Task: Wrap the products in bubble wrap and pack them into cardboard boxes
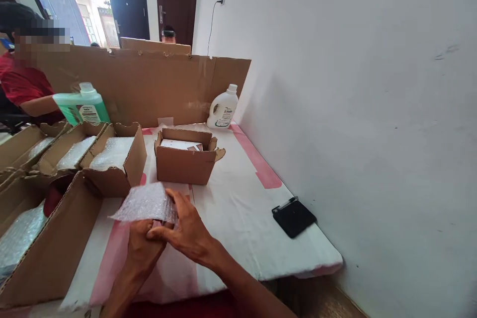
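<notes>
Both my hands meet over the near part of the white-covered table (238,218). My left hand (143,248) is closed under a piece of bubble wrap (145,203), gripping its lower edge. My right hand (188,231) lies against the wrap's right side, fingers curled onto it and thumb pressed toward the left hand. What the wrap covers is hidden. A small open cardboard box (185,164) stands just beyond the hands, with white contents inside.
Several open cardboard boxes (115,159) holding bubble-wrapped items line the left side. A green bottle (82,104) and a white bottle (223,108) stand by a cardboard screen (149,84). A black flat object (293,216) lies at right. A person in red (26,84) sits behind at left.
</notes>
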{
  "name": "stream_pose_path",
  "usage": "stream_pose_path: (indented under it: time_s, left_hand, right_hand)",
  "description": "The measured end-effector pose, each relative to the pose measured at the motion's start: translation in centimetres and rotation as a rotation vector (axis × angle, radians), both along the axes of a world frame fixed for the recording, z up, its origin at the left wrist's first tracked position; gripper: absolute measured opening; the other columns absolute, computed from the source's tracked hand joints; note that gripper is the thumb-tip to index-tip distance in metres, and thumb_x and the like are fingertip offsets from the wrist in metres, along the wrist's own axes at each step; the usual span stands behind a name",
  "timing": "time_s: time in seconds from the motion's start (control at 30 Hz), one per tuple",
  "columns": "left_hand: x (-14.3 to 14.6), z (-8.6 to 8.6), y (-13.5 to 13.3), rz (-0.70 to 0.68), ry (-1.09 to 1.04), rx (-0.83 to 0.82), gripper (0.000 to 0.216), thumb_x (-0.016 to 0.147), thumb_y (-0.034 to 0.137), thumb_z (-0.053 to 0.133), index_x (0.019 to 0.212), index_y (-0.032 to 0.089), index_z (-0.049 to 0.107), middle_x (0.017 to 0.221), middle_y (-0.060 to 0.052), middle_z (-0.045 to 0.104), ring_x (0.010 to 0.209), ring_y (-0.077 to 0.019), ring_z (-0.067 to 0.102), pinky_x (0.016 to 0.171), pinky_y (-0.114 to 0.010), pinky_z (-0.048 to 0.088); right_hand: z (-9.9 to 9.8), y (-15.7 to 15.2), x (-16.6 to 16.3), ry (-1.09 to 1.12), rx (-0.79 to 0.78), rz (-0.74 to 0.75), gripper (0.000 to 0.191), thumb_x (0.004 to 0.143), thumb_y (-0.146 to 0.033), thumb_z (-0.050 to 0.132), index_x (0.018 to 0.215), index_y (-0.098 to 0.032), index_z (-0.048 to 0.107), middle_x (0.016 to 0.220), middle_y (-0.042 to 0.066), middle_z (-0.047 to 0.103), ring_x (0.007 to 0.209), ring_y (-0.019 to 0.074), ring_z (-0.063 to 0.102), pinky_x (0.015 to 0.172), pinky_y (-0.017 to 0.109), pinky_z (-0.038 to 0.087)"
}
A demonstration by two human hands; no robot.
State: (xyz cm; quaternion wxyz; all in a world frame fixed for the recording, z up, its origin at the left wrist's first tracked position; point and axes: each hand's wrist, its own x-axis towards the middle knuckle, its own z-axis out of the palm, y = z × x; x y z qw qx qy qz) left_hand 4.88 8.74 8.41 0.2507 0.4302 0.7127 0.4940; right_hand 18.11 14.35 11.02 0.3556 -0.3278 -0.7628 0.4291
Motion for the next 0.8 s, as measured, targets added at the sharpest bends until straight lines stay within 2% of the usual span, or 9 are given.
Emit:
stream_pose_path:
  time_s: [0.07, 0.13, 0.2, 0.27, 0.37, 0.43, 0.53, 0.67, 0.8]
  left_hand:
    - [0.0, -0.2, -0.4, -0.054, 0.000, -0.028, 0.027, 0.057, 0.040, 0.072, 0.043, 0.027, 0.053, 0.049, -0.001, 0.053, 0.055, -0.0214, 0.052, 0.054, -0.032, 0.043]
    - [-0.3, -0.1, -0.6, -0.104, -0.025, -0.059, 0.019, 0.059, 0.044, 0.074, 0.056, 0.028, 0.065, 0.061, -0.003, 0.065, 0.070, -0.0275, 0.064, 0.068, -0.037, 0.052]
    - [-0.8, 0.2, -0.6, -0.119, -0.073, -0.101, 0.025, 0.058, 0.050, 0.077, 0.066, 0.028, 0.071, 0.073, -0.005, 0.071, 0.086, -0.0319, 0.068, 0.083, -0.041, 0.054]
    - [-1.4, 0.7, -0.4, -0.117, -0.125, -0.127, 0.032, 0.055, 0.053, 0.079, 0.072, 0.027, 0.073, 0.079, -0.007, 0.073, 0.090, -0.0335, 0.069, 0.086, -0.043, 0.054]
    - [-2.7, 1.8, 0.0, -0.166, -0.193, -0.054, 0.033, 0.054, 0.052, 0.082, 0.070, 0.026, 0.069, 0.075, -0.006, 0.070, 0.078, -0.0278, 0.067, 0.073, -0.037, 0.054]
    - [-3.7, 2.5, 0.6, -0.242, -0.230, -0.015, 0.032, 0.059, 0.050, 0.082, 0.068, 0.025, 0.065, 0.071, -0.003, 0.067, 0.069, -0.0217, 0.063, 0.066, -0.031, 0.052]
    - [-5.4, 2.6, 2.4, -0.366, -0.199, -0.067, 0.028, 0.066, 0.047, 0.079, 0.071, 0.022, 0.067, 0.069, -0.002, 0.067, 0.064, -0.0178, 0.060, 0.058, -0.026, 0.047]
    - [-6.0, 1.1, 6.3, -0.520, -0.074, -0.126, 0.021, 0.061, 0.041, 0.078, 0.065, 0.023, 0.070, 0.065, -0.004, 0.069, 0.062, -0.0213, 0.062, 0.057, -0.028, 0.047]
    - [-4.4, -0.5, 9.6, -0.603, 0.020, -0.124, 0.008, 0.059, 0.033, 0.073, 0.060, 0.027, 0.069, 0.066, -0.003, 0.072, 0.066, -0.0245, 0.065, 0.065, -0.033, 0.053]
  right_hand:
    - [-0.7, -0.3, 0.1, 0.040, -0.103, 0.025, 0.061, 0.080, -0.043, 0.079, 0.137, -0.030, 0.059, 0.126, 0.007, 0.066, 0.114, 0.0287, 0.062, 0.098, 0.042, 0.049]
    - [-1.0, -0.2, 0.9, 0.105, -0.156, 0.068, 0.045, 0.089, -0.043, 0.070, 0.133, -0.033, 0.064, 0.123, 0.004, 0.070, 0.112, 0.0265, 0.064, 0.098, 0.039, 0.048]
    - [-1.2, 0.0, 2.0, 0.158, -0.191, 0.088, 0.033, 0.095, -0.045, 0.061, 0.125, -0.033, 0.069, 0.114, 0.002, 0.073, 0.105, 0.0250, 0.065, 0.094, 0.037, 0.048]
    - [-1.5, 0.2, 3.1, 0.189, -0.235, 0.050, 0.029, 0.097, -0.047, 0.056, 0.107, -0.029, 0.076, 0.097, 0.002, 0.072, 0.091, 0.0229, 0.064, 0.084, 0.034, 0.048]
    - [-2.9, 0.1, 4.6, 0.222, -0.305, -0.087, 0.033, 0.095, -0.049, 0.057, 0.083, -0.024, 0.075, 0.079, 0.001, 0.065, 0.075, 0.0190, 0.056, 0.070, 0.030, 0.043]
    - [-4.4, -0.3, 5.6, 0.263, -0.362, -0.206, 0.036, 0.093, -0.051, 0.058, 0.076, -0.023, 0.072, 0.074, 0.001, 0.062, 0.070, 0.0177, 0.053, 0.065, 0.029, 0.041]
    - [-7.1, -1.9, 6.7, 0.313, -0.511, -0.343, 0.044, 0.088, -0.060, 0.059, 0.068, -0.022, 0.067, 0.063, 0.001, 0.059, 0.058, 0.0164, 0.050, 0.057, 0.028, 0.041]
    - [-10.6, -6.1, 6.9, 0.257, -0.855, -0.262, 0.054, 0.080, -0.072, 0.060, 0.061, -0.021, 0.062, 0.054, 0.004, 0.061, 0.042, 0.0158, 0.052, 0.042, 0.027, 0.038]
    - [-12.4, -9.4, 6.6, 0.316, -1.232, -0.157, 0.069, 0.069, -0.086, 0.055, 0.073, -0.017, 0.063, 0.078, 0.015, 0.075, 0.048, 0.0194, 0.067, 0.036, 0.022, 0.037]
